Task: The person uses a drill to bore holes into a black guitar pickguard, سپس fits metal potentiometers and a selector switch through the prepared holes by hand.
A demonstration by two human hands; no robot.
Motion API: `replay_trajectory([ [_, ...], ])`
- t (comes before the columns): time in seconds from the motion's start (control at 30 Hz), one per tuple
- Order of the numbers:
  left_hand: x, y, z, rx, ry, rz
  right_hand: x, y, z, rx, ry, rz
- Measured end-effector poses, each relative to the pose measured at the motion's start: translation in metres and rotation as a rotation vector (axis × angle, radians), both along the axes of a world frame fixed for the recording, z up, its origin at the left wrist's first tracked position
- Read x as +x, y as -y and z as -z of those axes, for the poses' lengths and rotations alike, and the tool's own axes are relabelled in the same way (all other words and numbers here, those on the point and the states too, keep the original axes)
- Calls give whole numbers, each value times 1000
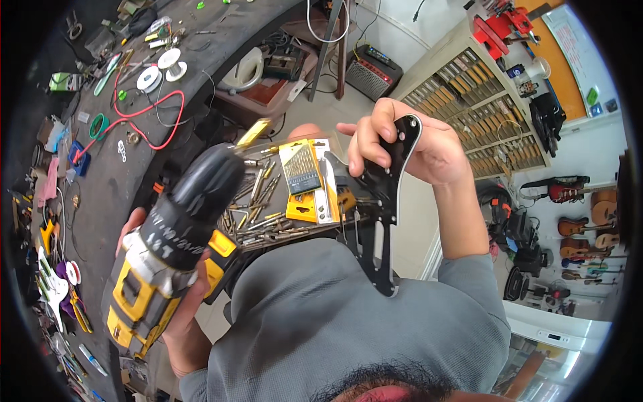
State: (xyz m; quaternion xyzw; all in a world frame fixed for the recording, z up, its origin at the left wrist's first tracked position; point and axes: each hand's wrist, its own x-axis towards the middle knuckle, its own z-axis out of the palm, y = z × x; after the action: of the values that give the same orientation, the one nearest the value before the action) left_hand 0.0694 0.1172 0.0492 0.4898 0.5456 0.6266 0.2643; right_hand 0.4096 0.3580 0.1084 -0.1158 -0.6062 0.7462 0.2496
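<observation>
A yellow and black cordless drill [151, 285] is in my left hand [189, 301], whose fingers wrap round its handle. A gold-coloured bit [253, 134] sticks out of its black chuck [213, 177], pointing up and to the right. My right hand [429, 151] holds up a black guitar pickguard [384, 208] with a pale edge, several small holes and long slots. The fingers grip its upper end, and the lower end hangs in front of my grey shirt. Bit and pickguard are apart. Between my hands, behind them, lie many loose drill bits [258, 191] and a yellow drill bit set [301, 166].
On the dark workbench [207, 60] at left lie a red cable [184, 110], wire spools [172, 63] and scattered hand tools. A cabinet of small drawers [469, 87] stands at the far right, near a red vise [492, 37]. Guitars [603, 204] hang on the right wall.
</observation>
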Motion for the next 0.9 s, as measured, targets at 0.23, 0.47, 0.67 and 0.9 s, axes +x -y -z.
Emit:
replay_trajectory([
  [0.23, 29, -14, -5, -252, 123, 121, -10, 5, 39, -179, -35, -64],
  [0.47, 30, -26, 8, -155, -28, 310, -2, 18, 56, 117, 119, 63],
  [0.67, 34, -37, 9, -228, 5, 342, 7, 44, 61, 596, 198, 443],
  [0.9, 48, -49, 1, -245, 143, 438, 13, 59, 54, 850, 464, 799],
])
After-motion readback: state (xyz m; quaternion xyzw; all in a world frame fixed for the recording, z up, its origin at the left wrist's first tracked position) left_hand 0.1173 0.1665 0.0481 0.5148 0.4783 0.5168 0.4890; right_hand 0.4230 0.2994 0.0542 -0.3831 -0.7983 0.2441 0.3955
